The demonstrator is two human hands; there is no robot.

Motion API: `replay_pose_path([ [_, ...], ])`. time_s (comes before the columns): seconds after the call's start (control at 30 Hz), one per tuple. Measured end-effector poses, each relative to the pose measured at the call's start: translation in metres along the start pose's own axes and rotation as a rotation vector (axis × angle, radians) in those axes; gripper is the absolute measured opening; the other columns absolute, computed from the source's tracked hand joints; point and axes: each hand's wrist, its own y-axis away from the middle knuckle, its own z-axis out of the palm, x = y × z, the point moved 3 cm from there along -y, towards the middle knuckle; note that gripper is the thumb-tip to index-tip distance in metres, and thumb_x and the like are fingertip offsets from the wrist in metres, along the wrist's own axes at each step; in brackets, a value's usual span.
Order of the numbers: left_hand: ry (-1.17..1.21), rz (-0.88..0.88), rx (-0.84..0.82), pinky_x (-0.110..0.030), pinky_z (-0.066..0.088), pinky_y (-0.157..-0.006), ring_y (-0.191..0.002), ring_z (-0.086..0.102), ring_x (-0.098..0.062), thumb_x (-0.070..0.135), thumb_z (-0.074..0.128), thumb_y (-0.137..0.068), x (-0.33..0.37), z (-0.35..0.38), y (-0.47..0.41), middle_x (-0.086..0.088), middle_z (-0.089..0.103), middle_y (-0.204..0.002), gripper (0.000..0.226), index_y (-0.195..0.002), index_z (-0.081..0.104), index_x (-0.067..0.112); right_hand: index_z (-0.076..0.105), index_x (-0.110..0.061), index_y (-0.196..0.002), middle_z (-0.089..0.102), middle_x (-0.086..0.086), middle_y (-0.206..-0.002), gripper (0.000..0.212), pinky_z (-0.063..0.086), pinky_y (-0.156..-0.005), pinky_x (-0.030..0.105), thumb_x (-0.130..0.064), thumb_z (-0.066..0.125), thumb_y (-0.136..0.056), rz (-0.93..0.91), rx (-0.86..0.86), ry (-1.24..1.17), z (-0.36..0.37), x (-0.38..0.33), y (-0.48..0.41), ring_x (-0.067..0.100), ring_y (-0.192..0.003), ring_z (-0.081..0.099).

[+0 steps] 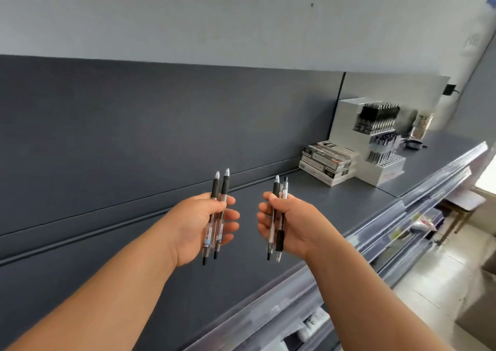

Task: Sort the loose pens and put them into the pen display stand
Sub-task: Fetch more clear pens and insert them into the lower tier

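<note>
Left hand [193, 224]: held left pens [214, 188] — upright, tips up.
Right hand [298, 222]: held right pens [276, 187] — upright.
Shelf [349, 197]: grey, bore stand [386, 173].

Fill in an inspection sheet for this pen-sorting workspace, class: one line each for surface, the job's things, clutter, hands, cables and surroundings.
Surface: dark grey shelf with a grey back panel behind it.
Job's things: left-hand pens, two, tips up; right-hand pens, about three; white tiered pen display stand at the shelf's far right, partly filled.
Clutter: stacked boxes beside the stand; a blurred cup-like object behind it.
Hands: left hand grips its pens; right hand grips its pens.
Cables: small black fitting on the wall, perhaps with a short lead; too blurred to confirm.
Surroundings: lower shelves holding goods; pale floor at right.
</note>
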Motion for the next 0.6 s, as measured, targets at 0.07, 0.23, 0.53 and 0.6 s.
replay_pose_path([
  [0.07, -0.007, 0.000, -0.045, -0.037, 0.054, -0.070, -0.071, 0.065, -0.022, 0.012, 0.044, -0.100, 0.001, 0.039, -0.006, -0.009, 0.066, -0.080, 0.020, -0.104, 0.062, 0.007, 0.058, -0.013, -0.095, 0.063, 0.003, -0.063, 0.012, 0.051, -0.062, 0.032, -0.014, 0.046, -0.099, -0.021, 0.039, -0.023, -0.035, -0.016, 0.010, 0.016, -0.055, 0.061],
  [0.23, -0.015, 0.012, -0.144, -0.036, 0.053, -0.069, -0.068, 0.064, -0.021, 0.012, 0.043, -0.099, 0.001, 0.133, -0.020, -0.008, 0.066, -0.076, 0.019, -0.100, 0.062, 0.008, 0.058, -0.012, -0.093, 0.062, 0.004, -0.062, 0.012, 0.050, -0.059, 0.032, -0.014, 0.047, -0.098, -0.103, 0.145, -0.063, -0.118, -0.056, 0.039, 0.016, -0.053, 0.060],
  [0.53, -0.006, -0.019, -0.386, -0.036, 0.051, -0.067, -0.070, 0.061, -0.023, 0.010, 0.041, -0.099, -0.017, 0.301, -0.035, -0.010, 0.063, -0.078, 0.020, -0.101, 0.060, 0.007, 0.057, -0.012, -0.093, 0.060, 0.004, -0.062, 0.011, 0.049, -0.060, 0.030, -0.014, 0.048, -0.098, -0.233, 0.342, -0.148, -0.261, -0.112, 0.102, 0.016, -0.052, 0.058],
  [0.6, -0.004, -0.035, -0.429, -0.036, 0.050, -0.067, -0.069, 0.061, -0.022, 0.009, 0.041, -0.099, -0.023, 0.330, -0.037, -0.010, 0.063, -0.077, 0.019, -0.100, 0.060, 0.007, 0.058, -0.012, -0.090, 0.060, 0.004, -0.063, 0.014, 0.049, -0.060, 0.030, -0.014, 0.047, -0.098, -0.251, 0.373, -0.151, -0.284, -0.121, 0.112, 0.016, -0.053, 0.058],
])
